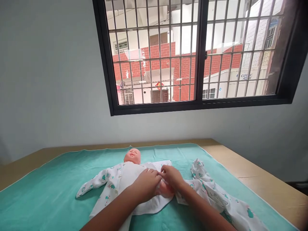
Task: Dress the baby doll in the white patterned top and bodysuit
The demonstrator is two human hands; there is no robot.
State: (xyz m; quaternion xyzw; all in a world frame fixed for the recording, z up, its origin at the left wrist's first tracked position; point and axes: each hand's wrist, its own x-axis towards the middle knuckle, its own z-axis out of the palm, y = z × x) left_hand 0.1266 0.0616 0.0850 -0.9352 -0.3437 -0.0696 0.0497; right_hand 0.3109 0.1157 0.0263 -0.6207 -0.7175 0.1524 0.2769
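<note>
A baby doll (132, 156) lies on its back on a teal mat (53, 183), head toward the window. It wears a white printed top (109, 181) spread open, one sleeve stretched out to the left. My left hand (145, 184) rests flat on the doll's belly over the white cloth. Touching it from the right, my right hand (172, 177) pinches the cloth edge at the doll's side, where bare pink doll skin (166, 190) shows. A second printed garment (216, 194) lies crumpled to the right, under my right forearm.
The mat covers most of a wooden table (260, 179), whose bare edge runs along the right and back. A grey wall and a barred window (192, 54) stand behind the table.
</note>
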